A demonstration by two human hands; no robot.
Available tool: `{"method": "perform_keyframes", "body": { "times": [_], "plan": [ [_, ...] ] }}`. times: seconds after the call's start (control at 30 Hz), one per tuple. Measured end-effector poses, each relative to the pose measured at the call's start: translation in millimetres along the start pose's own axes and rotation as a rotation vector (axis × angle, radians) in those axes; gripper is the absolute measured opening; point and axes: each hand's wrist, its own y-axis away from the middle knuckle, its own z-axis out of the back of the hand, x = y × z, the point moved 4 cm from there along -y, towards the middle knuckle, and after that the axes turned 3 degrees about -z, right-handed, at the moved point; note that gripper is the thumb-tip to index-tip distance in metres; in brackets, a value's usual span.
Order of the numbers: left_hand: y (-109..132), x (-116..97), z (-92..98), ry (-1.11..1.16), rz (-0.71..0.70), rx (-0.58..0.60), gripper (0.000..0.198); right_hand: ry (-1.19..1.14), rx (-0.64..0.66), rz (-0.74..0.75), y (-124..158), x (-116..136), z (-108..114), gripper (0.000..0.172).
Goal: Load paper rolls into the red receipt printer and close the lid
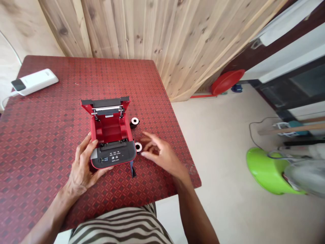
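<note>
A red and black label printer (113, 154) has its lid raised, and its red inner bay shows no roll inside. My left hand (85, 161) grips the printer's left side, thumb under the front edge. Just right of the printer, my right hand (159, 150) hovers with fingers apart and nothing in them. Nearest to its fingertips is a ribbon roll with a white core (138, 147), partly hidden behind the printer, with a dark strip (133, 170) showing below. A second black roll with a white core (134, 122) stands a little farther back.
The printer is over a table (50, 135) with a red patterned cover. A white device with a cable (38, 81) lies at the far left. Wooden panelling (152, 34) stands behind. On the floor to the right are a green plastic item (266, 173) and a red basin (227, 81).
</note>
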Motion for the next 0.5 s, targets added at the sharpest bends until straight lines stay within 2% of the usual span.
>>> {"method": "perform_keyframes", "body": {
  "times": [0.07,0.13,0.23,0.3,0.4,0.5],
  "plan": [
    [1,1,-0.4,-0.007,0.009,-0.004,0.1,0.004,-0.075,0.011,-15,2,18,0.043],
    [1,2,-0.4,-0.009,0.008,-0.008,0.1,0.053,-0.153,0.067,-38,3,27,0.033],
    [1,0,-0.3,0.009,0.002,0.001,0.1,0.09,-0.085,0.128,-73,2,14,0.044],
    [1,0,-0.3,0.024,0.006,0.007,0.101,0.105,-0.032,0.162,-88,0,1,0.04],
    [2,0,-0.7,0.038,0.021,0.004,0.101,0.127,-0.051,0.178,-88,4,-3,0.027],
    [5,0,-2.1,0.044,0.041,0.008,0.1,0.139,-0.12,0.212,-66,32,17,0.03]
  ]
}}
